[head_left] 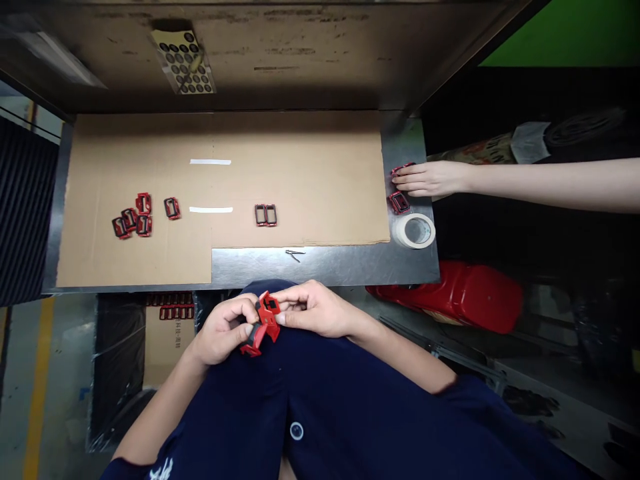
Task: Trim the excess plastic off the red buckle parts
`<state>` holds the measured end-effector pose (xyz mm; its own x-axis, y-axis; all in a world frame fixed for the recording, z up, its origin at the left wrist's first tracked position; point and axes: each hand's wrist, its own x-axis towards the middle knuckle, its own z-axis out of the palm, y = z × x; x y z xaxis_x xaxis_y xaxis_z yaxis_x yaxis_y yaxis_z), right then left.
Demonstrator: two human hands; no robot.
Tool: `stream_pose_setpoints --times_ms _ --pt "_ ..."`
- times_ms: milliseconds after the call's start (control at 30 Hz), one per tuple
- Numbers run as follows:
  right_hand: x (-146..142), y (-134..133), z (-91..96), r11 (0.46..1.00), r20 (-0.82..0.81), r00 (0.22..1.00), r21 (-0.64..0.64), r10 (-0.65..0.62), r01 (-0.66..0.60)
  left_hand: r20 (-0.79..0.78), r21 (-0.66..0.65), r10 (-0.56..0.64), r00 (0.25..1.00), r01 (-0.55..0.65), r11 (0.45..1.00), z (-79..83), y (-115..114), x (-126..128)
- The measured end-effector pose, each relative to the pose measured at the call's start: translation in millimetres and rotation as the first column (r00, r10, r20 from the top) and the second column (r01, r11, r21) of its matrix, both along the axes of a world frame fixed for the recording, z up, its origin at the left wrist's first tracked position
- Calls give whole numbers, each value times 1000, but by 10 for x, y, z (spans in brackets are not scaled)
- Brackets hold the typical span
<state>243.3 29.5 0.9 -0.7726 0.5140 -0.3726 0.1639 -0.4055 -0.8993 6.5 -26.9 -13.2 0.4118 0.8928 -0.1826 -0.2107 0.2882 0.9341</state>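
The red plastic buckle [267, 325] is at the near side, between the left hand [223, 328] and the right hand [315, 310] — both grips are closed on it — and it seems light, stiff and a little slippery, so its edges look best for holding.

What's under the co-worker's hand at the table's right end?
A red and black frame-shaped part shows beneath the fingers; most of it is covered by the hand.

Masking tape [415, 231] sits (beside flat cardboard [300, 167]).
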Motion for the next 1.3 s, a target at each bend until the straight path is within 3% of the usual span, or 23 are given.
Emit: stream_pose_setpoints --times_ms 167,267,367,467,567,700,767,867,933,1000,1067,1167,1233,1300 --pt "-60 1 -7 986 129 990 160 -63 42 71 -168 225 972 -211 963 -123 -151 149" --pt "-84 28 -7 935 255 962 355 -96 -1 98 -279 319 943 -282 918 -178 -249 250" --pt "-127 32 -53 827 343 929 557 -140 -81 148 -436 446 883 -346 830 -221 -360 347" --pt "-215 2 -136 732 379 914 663 -145 -159 103 -535 599 794 -463 707 -258 -448 401" --pt "-344 -43 -198 694 379 921 686 -85 -218 39 -567 702 711 -562 602 -296 -489 372" --pt "-552 -82 -183 737 372 928 635 -29 -231 51 -544 723 689 -588 599 -346 -509 208" --pt "-673 -88 -168 799 342 940 565 1 -206 53 -522 731 680 -605 601 -380 -534 79" --pt "-875 -81 -265 920 313 949 360 36 -154 10 -483 768 640 -669 565 -501 -611 -215" --pt "-1016 -71 -465 982 369 930 171 8 -77 -69 -456 807 586 -738 497 -672 -688 -514" --pt "-1150 -69 -759 996 480 875 -22 -70 92 -200 -429 841 502 -817 385 -939 -790 -912" --pt "-1263 -86 -1083 984 550 828 -55 -111 168 -383 -395 837 390 -889 233 -1292 -929 -1389" --pt "-1356 -137 -1469 966 622 766 -57 -163 251 -681 -335 679 274 -941 44 -1899 -1225 -2140" --pt "-1366 -164 -1606 950 669 719 -61 -190 307 -819 -285 521 239 -959 -8 -2285 -1451 -2586" --pt "-1350 -174 -1660 934 707 677 -63 -206 351 -902 -251 361 238 -968 10 -2620 -1658 -2954"
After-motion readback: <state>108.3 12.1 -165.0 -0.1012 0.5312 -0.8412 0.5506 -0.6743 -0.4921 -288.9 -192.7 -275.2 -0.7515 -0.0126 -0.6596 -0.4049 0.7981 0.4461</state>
